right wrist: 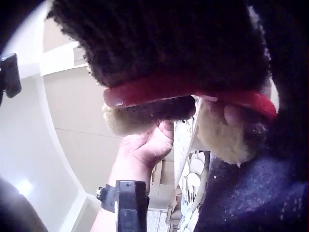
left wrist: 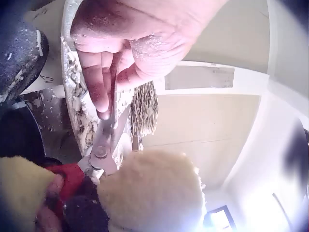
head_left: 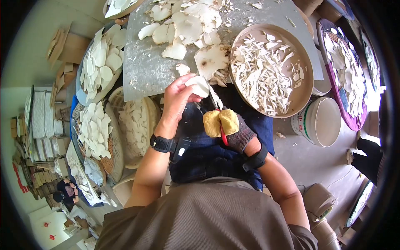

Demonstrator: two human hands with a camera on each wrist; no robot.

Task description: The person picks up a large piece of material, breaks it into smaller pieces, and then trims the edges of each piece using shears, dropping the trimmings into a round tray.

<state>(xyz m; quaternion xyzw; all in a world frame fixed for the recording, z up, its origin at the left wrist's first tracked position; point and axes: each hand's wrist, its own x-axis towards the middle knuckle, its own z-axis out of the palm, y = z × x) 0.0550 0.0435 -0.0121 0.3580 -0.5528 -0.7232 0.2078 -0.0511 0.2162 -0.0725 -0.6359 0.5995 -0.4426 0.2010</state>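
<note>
Grey and dusted with crumbs, the worktop (head_left: 146,71) reached from your knees outward. Broad pale pieces (head_left: 187,25) were heaped at its far end, and one lay close to your hands. Your left hand (head_left: 177,100) pinched a white slice (head_left: 199,85) between thumb and curled fingers. It held the slice by its near edge above the worktop's front lip, probably so the free edge stayed clear for the blades. I couldn't tell what the slices were made of; a dried root or fungus seems a fair guess.

Your right hand (head_left: 233,129) wore a dark knit glove and was closed round the red handles of the scissors (head_left: 215,100). Yellow fleece padding (head_left: 221,122) was bunched over the loops, most likely to cushion the fingers. The left wrist view showed the blades (left wrist: 104,145) running up against your left fingers (left wrist: 99,92), touching or nearly so, right at the slice.

To your right, a round tray (head_left: 310,79) holding thin strips (head_left: 262,71) sat touching the worktop's edge, near enough for cut pieces to drop in. Just beside it stood a white bucket (head_left: 323,121). Oval slices (head_left: 100,62) filled shallow baskets on your left.
</note>
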